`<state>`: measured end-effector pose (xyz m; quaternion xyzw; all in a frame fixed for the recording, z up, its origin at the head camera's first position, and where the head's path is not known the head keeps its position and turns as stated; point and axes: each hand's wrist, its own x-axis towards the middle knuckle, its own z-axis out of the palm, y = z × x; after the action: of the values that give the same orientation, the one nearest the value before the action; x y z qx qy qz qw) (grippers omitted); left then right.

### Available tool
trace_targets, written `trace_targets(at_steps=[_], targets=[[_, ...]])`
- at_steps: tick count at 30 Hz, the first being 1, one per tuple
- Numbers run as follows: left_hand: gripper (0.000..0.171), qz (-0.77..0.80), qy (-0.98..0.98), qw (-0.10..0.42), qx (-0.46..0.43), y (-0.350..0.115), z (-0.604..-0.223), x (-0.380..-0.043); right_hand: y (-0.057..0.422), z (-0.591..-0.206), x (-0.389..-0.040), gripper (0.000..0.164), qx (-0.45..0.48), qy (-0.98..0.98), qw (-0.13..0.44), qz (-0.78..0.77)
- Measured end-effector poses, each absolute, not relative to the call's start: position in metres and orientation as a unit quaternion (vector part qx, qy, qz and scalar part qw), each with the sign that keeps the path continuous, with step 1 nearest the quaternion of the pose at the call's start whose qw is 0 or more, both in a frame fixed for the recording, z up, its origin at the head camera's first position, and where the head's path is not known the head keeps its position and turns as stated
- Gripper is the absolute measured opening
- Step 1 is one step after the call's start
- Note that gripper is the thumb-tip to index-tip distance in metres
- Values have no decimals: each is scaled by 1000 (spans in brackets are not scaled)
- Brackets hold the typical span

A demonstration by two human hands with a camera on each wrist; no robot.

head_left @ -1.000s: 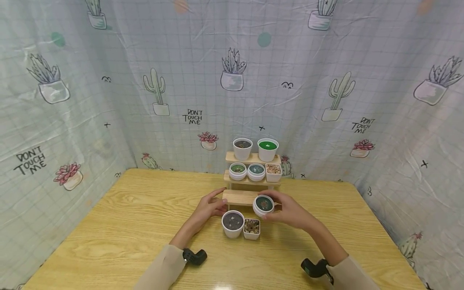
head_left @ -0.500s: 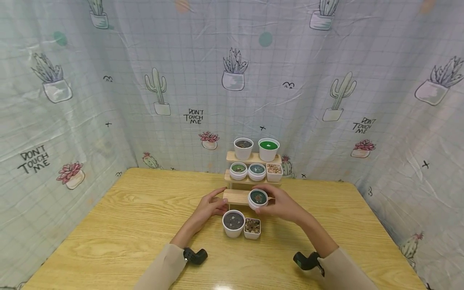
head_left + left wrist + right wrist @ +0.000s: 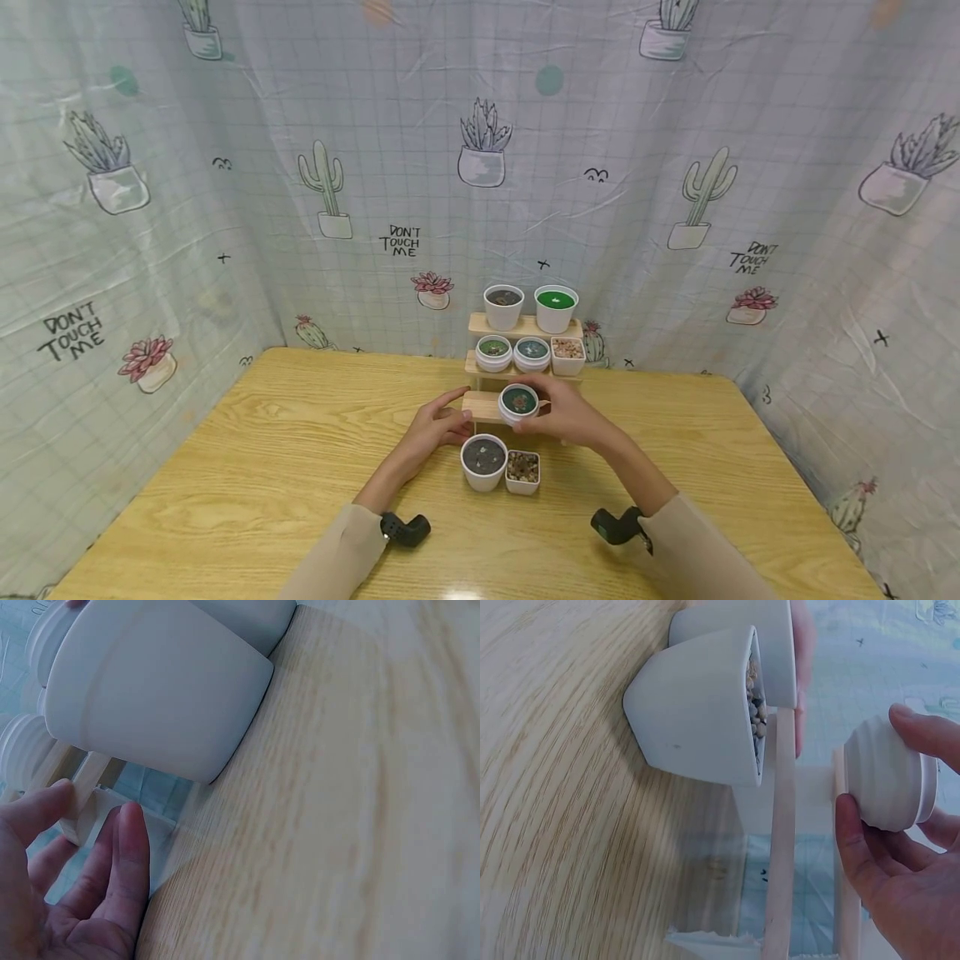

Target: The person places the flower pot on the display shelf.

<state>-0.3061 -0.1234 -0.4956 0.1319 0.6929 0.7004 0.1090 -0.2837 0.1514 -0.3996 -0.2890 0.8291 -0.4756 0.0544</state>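
My right hand (image 3: 562, 412) holds a round, ribbed white pot (image 3: 889, 776) with a dark green top between thumb and fingers. In the head view this pot is over the lowest step (image 3: 480, 406) of a wooden tiered stand; whether it touches the board, I cannot tell. At the left end of that step, my left hand (image 3: 429, 429) pinches the board, thumb at the front edge and a finger at the back. In front of the stand are a tall white pot (image 3: 483, 462) with a grey top and a square white pot (image 3: 522, 472) filled with pebbles.
Two taller pots, one grey-topped (image 3: 503, 307) and one green-topped (image 3: 556, 308), stand on the top step. On the middle step sit two round pots (image 3: 493, 355) and a square pot (image 3: 567, 356) of light stones. A printed curtain (image 3: 480, 225) hangs behind the wooden table (image 3: 300, 467).
My right hand has carried the round pot leftward and slightly away from me, across the lowest step. My left hand has stayed at the step's left end.
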Motion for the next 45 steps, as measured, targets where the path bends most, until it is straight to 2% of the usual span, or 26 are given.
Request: trace_targets(at_steps=[30,45], targets=[[63,702,691,116,127,-124,-498,-308,125,-404,-290,69,-251,835,54,-487],[64,705,687,115,135,-126,-494,-306,115,-405,-292,62,-238,860,31,-450]])
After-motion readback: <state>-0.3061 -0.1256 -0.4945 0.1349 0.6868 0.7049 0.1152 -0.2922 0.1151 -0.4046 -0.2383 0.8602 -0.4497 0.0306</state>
